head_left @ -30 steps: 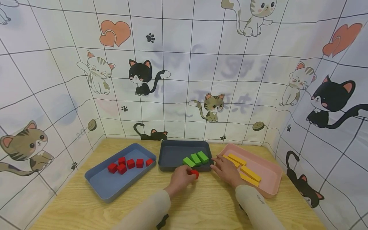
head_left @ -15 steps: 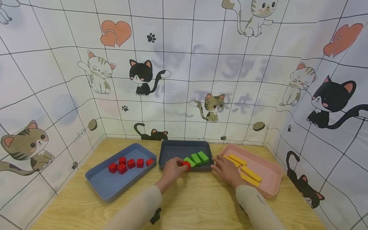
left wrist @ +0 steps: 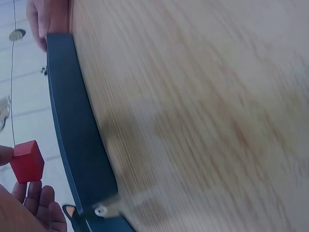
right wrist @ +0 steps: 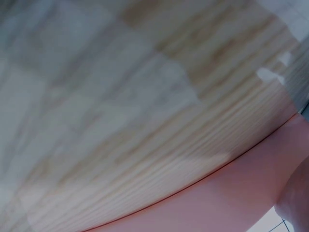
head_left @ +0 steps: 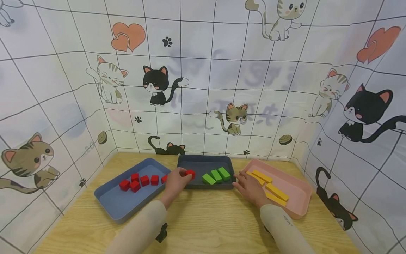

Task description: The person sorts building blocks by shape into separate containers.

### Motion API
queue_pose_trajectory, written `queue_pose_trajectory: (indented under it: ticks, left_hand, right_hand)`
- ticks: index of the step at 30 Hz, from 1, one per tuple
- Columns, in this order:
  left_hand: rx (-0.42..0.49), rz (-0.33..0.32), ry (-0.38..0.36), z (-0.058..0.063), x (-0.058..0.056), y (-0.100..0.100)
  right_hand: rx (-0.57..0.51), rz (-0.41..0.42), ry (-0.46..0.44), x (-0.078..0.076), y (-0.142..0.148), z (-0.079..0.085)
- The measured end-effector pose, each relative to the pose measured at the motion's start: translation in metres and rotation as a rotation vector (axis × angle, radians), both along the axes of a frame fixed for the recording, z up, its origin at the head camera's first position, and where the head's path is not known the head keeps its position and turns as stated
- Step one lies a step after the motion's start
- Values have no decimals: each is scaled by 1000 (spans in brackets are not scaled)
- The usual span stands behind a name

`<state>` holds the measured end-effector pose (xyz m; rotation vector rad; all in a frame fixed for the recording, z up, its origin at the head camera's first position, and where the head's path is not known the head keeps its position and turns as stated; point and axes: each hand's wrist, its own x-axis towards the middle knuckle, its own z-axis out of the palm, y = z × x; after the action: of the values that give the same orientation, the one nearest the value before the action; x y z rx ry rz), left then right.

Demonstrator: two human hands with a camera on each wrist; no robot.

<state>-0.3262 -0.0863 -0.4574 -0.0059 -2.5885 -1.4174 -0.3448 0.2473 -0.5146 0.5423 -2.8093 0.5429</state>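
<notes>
My left hand (head_left: 175,182) pinches a red cube (head_left: 190,173) over the left part of the dark tray (head_left: 198,163). In the left wrist view the cube (left wrist: 27,162) is between the thumb and the fingers, beside the dark tray's wall (left wrist: 79,121). My right hand (head_left: 248,187) has its fingers extended at the gap between the dark tray and the pink tray (head_left: 299,194). Several green blocks (head_left: 216,176) lie in the dark tray's right part. The right wrist view mostly shows table, pink tray wall (right wrist: 217,198) and a bit of the hand (right wrist: 297,198).
At the left stands a blue tray (head_left: 118,204) with several red cubes (head_left: 144,181); my left hand partly covers one. Several yellow bars (head_left: 276,192) lie in the pink tray. All three trays stand on a wooden table (head_left: 215,222), before a cat-patterned cloth (head_left: 196,77).
My left hand has carried the red cube left and away from me, from in front of the dark tray past the green blocks. The right hand has stayed in place.
</notes>
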Motion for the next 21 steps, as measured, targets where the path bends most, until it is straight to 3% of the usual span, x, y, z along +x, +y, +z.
queue_pose_trajectory:
  ticks: [11, 21]
  left_hand:
    - [10, 120, -34, 6, -4, -45]
    - [-5, 198, -53, 3, 3, -89]
  right_hand:
    - [6, -2, -3, -2, 1, -1]
    - [8, -8, -16, -1, 1, -1]
